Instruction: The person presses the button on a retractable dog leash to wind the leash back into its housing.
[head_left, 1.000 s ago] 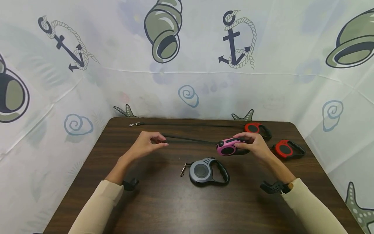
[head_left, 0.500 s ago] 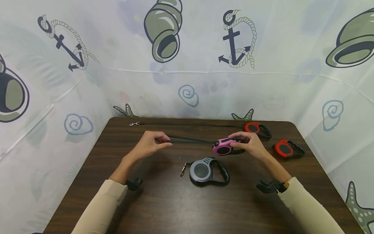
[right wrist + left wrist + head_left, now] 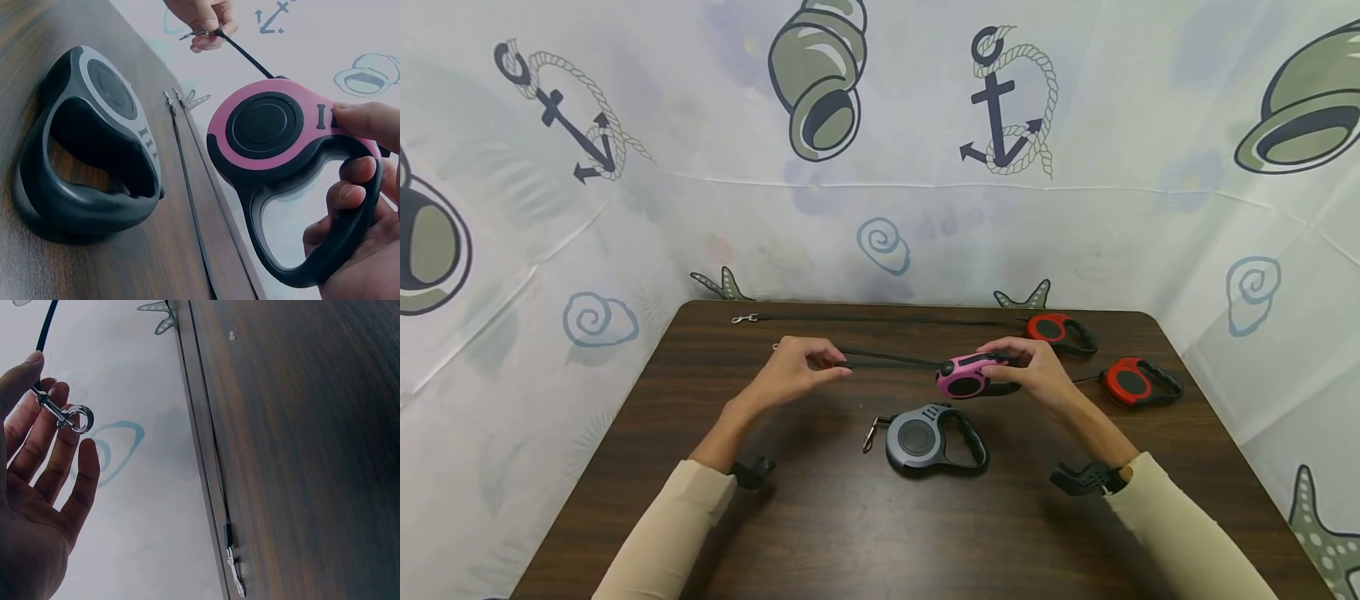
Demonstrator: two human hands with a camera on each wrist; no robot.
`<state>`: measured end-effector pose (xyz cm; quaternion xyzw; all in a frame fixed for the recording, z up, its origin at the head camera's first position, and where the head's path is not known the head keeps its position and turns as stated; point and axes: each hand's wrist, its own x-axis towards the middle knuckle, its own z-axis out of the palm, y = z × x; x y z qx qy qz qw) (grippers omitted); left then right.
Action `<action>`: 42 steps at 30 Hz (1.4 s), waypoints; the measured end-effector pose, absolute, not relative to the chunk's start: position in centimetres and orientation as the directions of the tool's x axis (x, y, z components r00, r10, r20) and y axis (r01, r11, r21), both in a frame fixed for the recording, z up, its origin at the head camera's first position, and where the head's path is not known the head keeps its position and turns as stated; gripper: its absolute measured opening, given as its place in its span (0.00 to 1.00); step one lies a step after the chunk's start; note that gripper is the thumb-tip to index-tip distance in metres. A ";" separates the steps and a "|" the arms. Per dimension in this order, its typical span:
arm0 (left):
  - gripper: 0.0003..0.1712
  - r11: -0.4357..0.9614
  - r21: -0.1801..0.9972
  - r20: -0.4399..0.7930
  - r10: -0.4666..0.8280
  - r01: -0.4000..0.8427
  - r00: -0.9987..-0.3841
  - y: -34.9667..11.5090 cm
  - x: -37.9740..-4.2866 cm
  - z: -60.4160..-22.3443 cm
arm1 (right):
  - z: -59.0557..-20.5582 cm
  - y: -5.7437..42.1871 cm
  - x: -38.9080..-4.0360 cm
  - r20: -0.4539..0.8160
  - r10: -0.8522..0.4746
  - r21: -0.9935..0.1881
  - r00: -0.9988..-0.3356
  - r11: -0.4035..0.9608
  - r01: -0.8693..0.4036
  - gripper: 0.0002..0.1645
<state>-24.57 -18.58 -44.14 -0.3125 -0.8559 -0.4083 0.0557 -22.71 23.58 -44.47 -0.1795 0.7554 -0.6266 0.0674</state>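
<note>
My right hand [image 3: 1033, 371] grips the black handle of a pink retractable leash [image 3: 269, 115], with the thumb on its top side. A thin black strap [image 3: 891, 358] runs from the pink case to my left hand [image 3: 801, 367]. There, thumb and finger pinch the strap's end just by its silver snap hook [image 3: 70, 415], while the other fingers spread loosely, as the left wrist view shows. Both hands are held above the table. Below them lies a grey retractable leash [image 3: 917, 437] with a black handle, its snap hook [image 3: 870, 435] at its left.
Two red retractable leashes lie at the right, one at the back [image 3: 1048, 327] and one nearer [image 3: 1127, 382]. The back one's strap [image 3: 880, 319] stretches left along the brown table [image 3: 880, 533] to a snap hook [image 3: 746, 318]. A printed cloth wall [image 3: 925, 242] stands behind.
My hands have come closer together, the left moving right and the right moving left with the pink leash. The strap between them is shorter. A hook on the table now shows behind my left hand.
</note>
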 end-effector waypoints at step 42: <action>0.08 0.409 0.690 0.361 0.520 0.597 -0.774 -14.4 -23.8 -44.7 | -45.4 17.6 -22.4 0.132 -0.378 -0.984 -0.916 0.062 -0.168 0.21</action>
